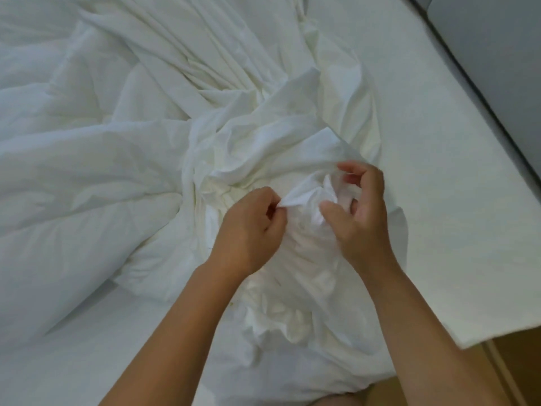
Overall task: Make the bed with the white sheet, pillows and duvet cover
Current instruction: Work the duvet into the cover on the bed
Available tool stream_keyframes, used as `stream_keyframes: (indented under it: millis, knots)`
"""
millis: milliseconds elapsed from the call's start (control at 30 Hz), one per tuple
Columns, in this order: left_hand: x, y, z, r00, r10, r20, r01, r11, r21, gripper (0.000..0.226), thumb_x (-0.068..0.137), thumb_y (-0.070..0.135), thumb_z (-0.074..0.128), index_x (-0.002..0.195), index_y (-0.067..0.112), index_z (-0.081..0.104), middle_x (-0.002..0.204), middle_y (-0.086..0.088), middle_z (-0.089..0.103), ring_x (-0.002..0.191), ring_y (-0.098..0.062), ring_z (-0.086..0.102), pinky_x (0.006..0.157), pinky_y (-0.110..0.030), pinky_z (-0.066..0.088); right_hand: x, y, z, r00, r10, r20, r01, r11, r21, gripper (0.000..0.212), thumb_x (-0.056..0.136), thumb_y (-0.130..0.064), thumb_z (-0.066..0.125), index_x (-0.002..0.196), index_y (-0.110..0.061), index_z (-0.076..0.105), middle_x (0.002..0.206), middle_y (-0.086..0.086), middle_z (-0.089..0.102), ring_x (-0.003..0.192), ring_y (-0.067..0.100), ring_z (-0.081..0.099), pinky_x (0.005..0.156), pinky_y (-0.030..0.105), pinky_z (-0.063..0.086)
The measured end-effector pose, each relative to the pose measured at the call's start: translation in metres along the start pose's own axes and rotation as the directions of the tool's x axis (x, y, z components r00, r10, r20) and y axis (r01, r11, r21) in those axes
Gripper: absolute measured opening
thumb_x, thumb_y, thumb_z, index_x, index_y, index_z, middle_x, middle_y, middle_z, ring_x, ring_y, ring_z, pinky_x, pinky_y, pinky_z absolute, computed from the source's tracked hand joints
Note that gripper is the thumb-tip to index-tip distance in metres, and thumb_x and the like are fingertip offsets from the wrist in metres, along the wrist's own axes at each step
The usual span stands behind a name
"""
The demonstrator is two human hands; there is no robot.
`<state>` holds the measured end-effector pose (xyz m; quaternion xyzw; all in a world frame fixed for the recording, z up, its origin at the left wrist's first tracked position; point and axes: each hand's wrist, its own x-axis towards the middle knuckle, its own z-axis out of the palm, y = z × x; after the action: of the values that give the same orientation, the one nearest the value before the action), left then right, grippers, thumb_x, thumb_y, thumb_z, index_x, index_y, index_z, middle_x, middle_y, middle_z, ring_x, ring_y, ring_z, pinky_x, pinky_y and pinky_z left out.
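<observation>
Sorting the crumpled white fabric duvet cover [263,127] mid-frame: my left hand [248,230] pinches a fold, my right hand [360,212] curls round the bunch. Next, I reckon, find a corner.

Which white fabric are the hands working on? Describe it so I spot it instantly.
On the bed's flat sheet, right of the puffy duvet, lies a crumpled duvet cover. The left hand pinches it and the right hand grips it; only it is thin and finely creased.

Bedroom: bed [439,171] under white sheet, rumpled white duvet [73,171], grey wall [497,54].
</observation>
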<state>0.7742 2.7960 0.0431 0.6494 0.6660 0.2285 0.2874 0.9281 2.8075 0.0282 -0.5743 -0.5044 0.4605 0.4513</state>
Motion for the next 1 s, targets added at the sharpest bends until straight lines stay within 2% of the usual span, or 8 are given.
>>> stream_keyframes:
  millis: [133, 233, 400, 500, 600, 767, 900, 1000]
  knots:
    - [-0.012, -0.001, -0.017, 0.997, 0.014, -0.069, -0.021, 0.995, -0.101, 0.018, 0.07, 0.03, 0.04, 0.061, 0.016, 0.043, 0.062, 0.007, 0.042, 0.062, -0.004, 0.043, 0.058, -0.009, 0.035, 0.002, 0.006, -0.01, 0.962, 0.243, -0.124, -0.24, 0.97, 0.038, 0.03, 0.075, -0.04, 0.07, 0.094, -0.039, 0.047, 0.102, -0.012, 0.055, 0.085, -0.005, 0.057, 0.064, 0.008, 0.045]
    - [-0.007, -0.01, -0.019, 1.0, 0.001, -0.014, 0.001, 0.987, 0.159, 0.032, 0.067, 0.038, 0.039, 0.057, 0.008, 0.045, 0.062, 0.005, 0.041, 0.059, -0.012, 0.038, 0.05, -0.016, 0.029, 0.005, 0.012, -0.013, 0.905, 0.426, -0.017, -0.426, 0.904, -0.019, 0.027, 0.074, -0.045, 0.074, 0.085, -0.032, 0.053, 0.086, -0.015, 0.06, 0.076, 0.003, 0.06, 0.062, 0.018, 0.044]
    - [0.01, -0.017, -0.032, 0.969, -0.245, 0.018, 0.201, 0.834, 0.514, 0.034, 0.074, 0.031, 0.056, 0.052, 0.013, 0.037, 0.054, 0.004, 0.039, 0.049, -0.011, 0.034, 0.046, -0.024, 0.022, 0.0, 0.002, -0.013, 0.983, 0.181, 0.022, -0.182, 0.983, 0.034, 0.022, 0.071, -0.022, 0.065, 0.064, -0.022, 0.045, 0.056, -0.015, 0.045, 0.052, 0.0, 0.04, 0.049, 0.014, 0.036]
    - [0.015, 0.0, -0.026, 0.989, -0.115, 0.098, 0.078, 0.945, 0.317, 0.01, 0.074, 0.023, 0.06, 0.075, 0.021, 0.05, 0.076, 0.013, 0.048, 0.066, -0.008, 0.046, 0.054, -0.018, 0.031, -0.009, 0.003, -0.019, 0.979, 0.146, 0.139, -0.169, 0.97, 0.172, 0.019, 0.067, -0.01, 0.056, 0.06, -0.016, 0.039, 0.054, -0.013, 0.033, 0.05, 0.003, 0.031, 0.046, 0.015, 0.029]
    - [0.028, 0.02, -0.012, 0.965, -0.184, 0.185, 0.181, 0.983, 0.033, 0.008, 0.083, 0.019, 0.049, 0.086, 0.021, 0.056, 0.079, 0.014, 0.057, 0.076, -0.005, 0.055, 0.062, -0.02, 0.04, -0.022, 0.007, -0.019, 0.958, 0.162, 0.237, -0.208, 0.961, 0.182, 0.021, 0.066, -0.005, 0.05, 0.053, -0.016, 0.038, 0.052, -0.01, 0.031, 0.051, 0.006, 0.029, 0.048, 0.016, 0.026]
    - [0.045, 0.024, 0.011, 0.951, -0.204, 0.233, 0.137, 0.951, 0.276, 0.03, 0.091, 0.047, 0.048, 0.08, 0.02, 0.047, 0.07, 0.007, 0.053, 0.065, -0.013, 0.051, 0.053, -0.025, 0.034, -0.026, 0.01, -0.022, 0.947, 0.214, 0.241, -0.285, 0.904, 0.319, 0.021, 0.07, -0.028, 0.053, 0.053, -0.017, 0.05, 0.059, -0.005, 0.049, 0.06, 0.01, 0.045, 0.061, 0.019, 0.037]
    - [0.065, 0.033, 0.013, 0.999, -0.001, -0.051, 0.011, 0.981, 0.193, 0.035, 0.096, 0.038, 0.044, 0.065, 0.027, 0.033, 0.061, 0.009, 0.042, 0.057, -0.005, 0.04, 0.05, -0.024, 0.022, -0.012, 0.015, -0.018, 0.831, 0.545, 0.115, -0.554, 0.788, 0.267, 0.04, 0.087, -0.044, 0.054, 0.054, -0.022, 0.058, 0.056, -0.008, 0.058, 0.058, 0.007, 0.054, 0.063, 0.027, 0.039]
    - [0.09, 0.03, 0.01, 0.97, -0.083, -0.23, 0.123, 0.979, 0.165, 0.03, 0.098, 0.04, 0.039, 0.077, 0.019, 0.043, 0.068, 0.007, 0.047, 0.066, -0.017, 0.047, 0.06, -0.03, 0.029, -0.002, 0.013, -0.013, 0.812, 0.554, 0.183, -0.577, 0.809, 0.113, 0.028, 0.078, -0.053, 0.063, 0.086, -0.026, 0.06, 0.081, -0.009, 0.063, 0.074, 0.01, 0.059, 0.059, 0.027, 0.045]
